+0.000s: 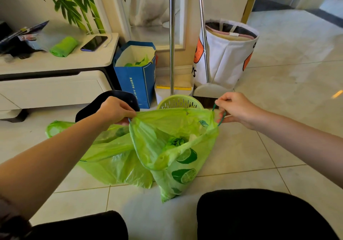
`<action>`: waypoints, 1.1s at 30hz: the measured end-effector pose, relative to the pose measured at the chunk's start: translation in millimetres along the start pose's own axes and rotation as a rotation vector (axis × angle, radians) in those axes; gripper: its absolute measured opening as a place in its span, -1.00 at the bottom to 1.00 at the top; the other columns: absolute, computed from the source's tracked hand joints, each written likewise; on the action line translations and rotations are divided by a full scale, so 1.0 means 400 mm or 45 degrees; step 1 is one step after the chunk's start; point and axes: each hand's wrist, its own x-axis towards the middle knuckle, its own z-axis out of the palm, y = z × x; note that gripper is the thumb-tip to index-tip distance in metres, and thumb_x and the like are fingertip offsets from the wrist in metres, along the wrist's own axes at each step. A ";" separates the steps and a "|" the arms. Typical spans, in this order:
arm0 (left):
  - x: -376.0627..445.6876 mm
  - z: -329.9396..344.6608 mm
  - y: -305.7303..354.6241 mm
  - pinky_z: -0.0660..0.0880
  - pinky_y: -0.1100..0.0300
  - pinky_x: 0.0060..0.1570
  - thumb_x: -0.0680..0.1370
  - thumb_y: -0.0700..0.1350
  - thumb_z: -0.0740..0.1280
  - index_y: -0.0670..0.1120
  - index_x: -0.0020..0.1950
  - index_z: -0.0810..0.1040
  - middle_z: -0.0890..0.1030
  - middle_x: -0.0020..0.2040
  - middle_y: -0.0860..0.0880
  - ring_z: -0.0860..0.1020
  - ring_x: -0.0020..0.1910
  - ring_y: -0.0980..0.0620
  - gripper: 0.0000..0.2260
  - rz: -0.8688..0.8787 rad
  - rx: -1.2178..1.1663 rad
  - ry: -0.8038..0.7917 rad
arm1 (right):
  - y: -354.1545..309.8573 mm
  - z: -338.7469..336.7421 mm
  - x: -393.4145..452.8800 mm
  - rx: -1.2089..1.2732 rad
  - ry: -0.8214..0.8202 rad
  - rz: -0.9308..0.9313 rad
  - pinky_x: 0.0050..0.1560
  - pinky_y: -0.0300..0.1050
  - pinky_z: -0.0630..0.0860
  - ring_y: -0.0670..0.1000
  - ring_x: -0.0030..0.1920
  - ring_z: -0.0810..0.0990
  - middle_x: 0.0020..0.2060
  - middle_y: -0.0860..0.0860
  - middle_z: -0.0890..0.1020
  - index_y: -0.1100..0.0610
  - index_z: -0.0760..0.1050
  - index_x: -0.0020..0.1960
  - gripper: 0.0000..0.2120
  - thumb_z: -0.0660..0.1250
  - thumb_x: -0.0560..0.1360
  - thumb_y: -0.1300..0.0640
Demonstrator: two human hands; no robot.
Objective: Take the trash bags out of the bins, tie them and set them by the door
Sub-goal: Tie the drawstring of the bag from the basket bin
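Note:
A green trash bag (174, 147) printed with lime slices stands on the tiled floor in front of me, its mouth pulled wide. My left hand (115, 110) pinches the left end of its drawstring at the rim. My right hand (235, 108) pulls a dark green loop of the drawstring (220, 115) out on the right. Crumpled green waste shows inside. A second green trash bag (113, 158) lies slumped on the floor to the left, touching the first. Behind them stand a green slotted bin (178, 103) and a dark bin (111, 100).
A blue paper bag (137, 76) stands against a white low cabinet (55, 83), which carries a phone (93, 43) and a green roll of bags (64, 46). Broom and dustpan (172, 89) lean at the wall beside a white fabric basket (226, 54). My knees are at the bottom edge.

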 end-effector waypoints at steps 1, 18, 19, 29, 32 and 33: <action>-0.008 -0.011 0.000 0.58 0.27 -0.45 0.41 -0.25 0.49 -0.25 -0.14 0.67 0.67 -0.26 -0.22 0.60 -0.50 0.02 -0.91 -0.014 -0.008 -0.005 | -0.005 -0.004 -0.001 0.036 0.016 0.011 -0.18 0.10 0.63 0.01 -0.47 0.47 -0.39 0.09 0.40 0.18 0.42 -0.13 -0.89 0.21 0.58 0.22; -0.123 -0.113 0.091 0.58 0.10 -0.20 0.57 -0.13 0.31 -0.11 -0.24 0.45 0.43 -0.37 -0.03 0.51 -0.40 0.07 -0.81 0.081 -0.643 -0.029 | -0.148 -0.078 -0.058 -0.075 0.146 -0.391 -0.51 -0.25 0.34 -0.04 -0.41 0.35 -0.35 0.09 0.41 0.14 0.55 -0.14 -0.86 0.30 0.45 0.34; -0.124 -0.121 0.075 0.60 0.08 -0.19 0.57 -0.14 0.30 -0.13 -0.23 0.45 0.42 -0.37 -0.04 0.50 -0.40 0.06 -0.82 0.062 -0.625 -0.019 | -0.138 -0.090 -0.056 -0.173 0.153 -0.389 -0.47 -0.25 0.38 -0.05 -0.38 0.37 -0.36 0.06 0.42 0.12 0.57 -0.13 -0.88 0.31 0.46 0.31; -0.140 -0.121 -0.005 0.65 0.10 -0.19 0.56 -0.17 0.32 -0.19 -0.23 0.48 0.44 -0.34 -0.09 0.55 -0.37 0.04 -0.81 -0.057 -0.551 -0.014 | -0.067 -0.118 -0.053 -0.381 0.168 -0.218 -0.28 -0.18 0.57 -0.02 -0.43 0.53 -0.38 0.04 0.50 0.15 0.57 -0.17 -0.89 0.35 0.44 0.32; -0.163 -0.091 0.091 0.57 0.12 -0.20 0.55 -0.13 0.34 -0.15 -0.22 0.49 0.46 -0.35 -0.06 0.53 -0.34 0.01 -0.83 0.059 -0.593 -0.071 | -0.141 -0.071 -0.074 -0.202 0.088 -0.334 -0.23 -0.17 0.59 -0.01 -0.38 0.54 -0.30 0.10 0.53 0.23 0.58 -0.04 -0.90 0.36 0.45 0.32; -0.173 -0.079 0.126 0.55 0.12 -0.20 0.55 -0.12 0.35 -0.15 -0.23 0.49 0.47 -0.35 -0.06 0.55 -0.34 0.00 -0.82 0.116 -0.590 -0.097 | -0.168 -0.052 -0.085 -0.140 0.051 -0.371 -0.18 -0.13 0.60 0.01 -0.37 0.54 -0.29 0.09 0.54 0.23 0.58 -0.02 -0.88 0.37 0.44 0.32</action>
